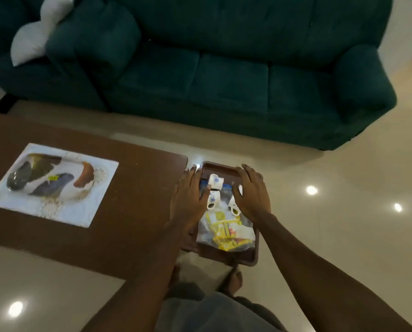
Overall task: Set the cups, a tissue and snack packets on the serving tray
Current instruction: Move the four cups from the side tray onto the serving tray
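A brown serving tray (220,167) just beside the desk's (138,212) right edge carries white blue-flowered cups (215,182) and yellow snack packets (224,236) in clear plastic. The left hand (189,197) and right hand (254,195) lie over its sides, fingers spread and released.

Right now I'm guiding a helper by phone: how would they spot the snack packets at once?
In front of the green sofa, a brown serving tray sits off the right end of the brown table. At the tray's end nearest the person lies a clear bag of snack packets, the only yellow thing there; the cups beyond it are white.
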